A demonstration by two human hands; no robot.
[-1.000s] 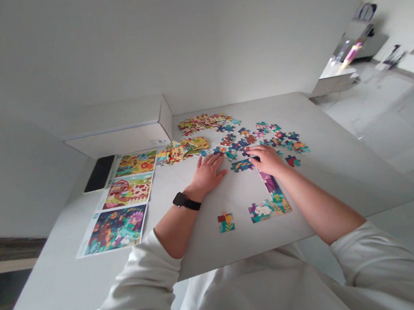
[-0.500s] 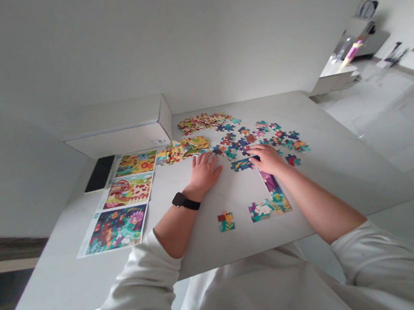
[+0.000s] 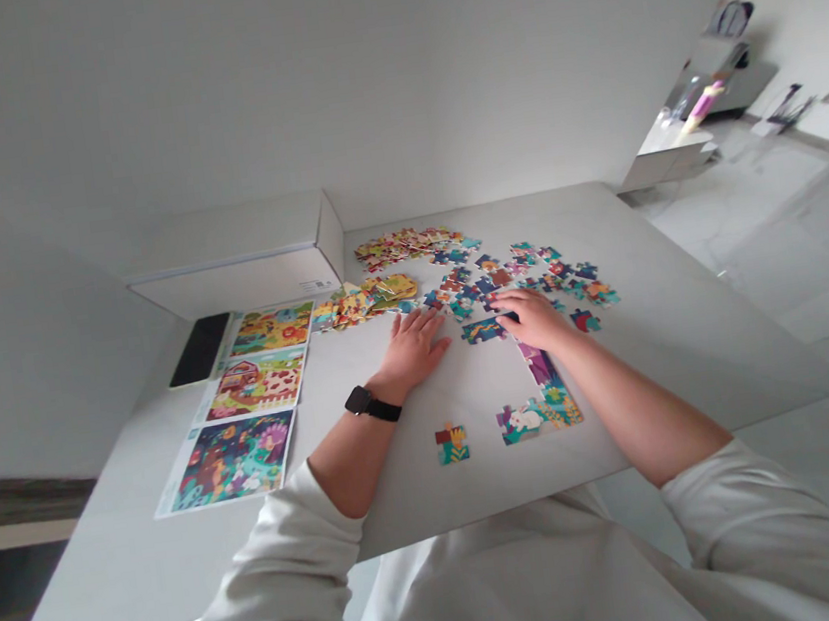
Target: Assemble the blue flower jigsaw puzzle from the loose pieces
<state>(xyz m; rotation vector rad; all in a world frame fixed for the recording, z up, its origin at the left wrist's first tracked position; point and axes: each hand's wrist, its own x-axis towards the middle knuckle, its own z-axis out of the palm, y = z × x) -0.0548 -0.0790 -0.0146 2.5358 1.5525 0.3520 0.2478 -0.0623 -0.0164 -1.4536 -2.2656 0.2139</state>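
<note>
My left hand (image 3: 413,349), with a black watch on the wrist, lies flat on the white table (image 3: 660,341) with fingers stretched out, beside loose puzzle pieces. My right hand (image 3: 535,320) rests curled over the top of a joined strip of pieces, its fingertips pressing a dark piece at the end of a small teal joined section (image 3: 483,330). Below the right wrist runs an assembled corner (image 3: 540,411) with a white rabbit. A small joined pair (image 3: 451,443) lies alone near the table's front.
Several blue and teal loose pieces (image 3: 531,278) are spread beyond my hands, and yellow piles (image 3: 372,298) lie further left. Three picture cards (image 3: 254,386) lie at the left, a black phone (image 3: 199,347) beside them, and a white box (image 3: 242,256) at the back.
My left hand slid slightly left and back again. My right hand stayed on the joined pieces with little movement.
</note>
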